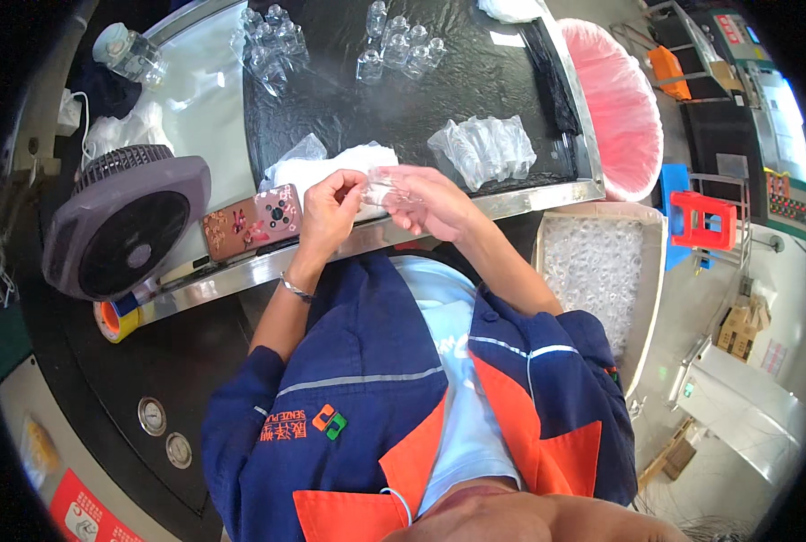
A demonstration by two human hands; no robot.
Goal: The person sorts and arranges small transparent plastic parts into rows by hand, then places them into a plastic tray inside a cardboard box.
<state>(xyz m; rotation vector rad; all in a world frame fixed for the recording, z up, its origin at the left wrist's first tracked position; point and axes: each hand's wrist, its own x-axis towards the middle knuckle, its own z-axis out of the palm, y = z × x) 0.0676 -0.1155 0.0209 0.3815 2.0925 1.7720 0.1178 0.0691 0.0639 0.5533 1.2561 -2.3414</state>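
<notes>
Both my left hand (331,210) and right hand (426,203) pinch a small clear plastic piece (383,188) with closed fingertips, raised above the steel table edge (511,200) for close inspection, I judge.
</notes>
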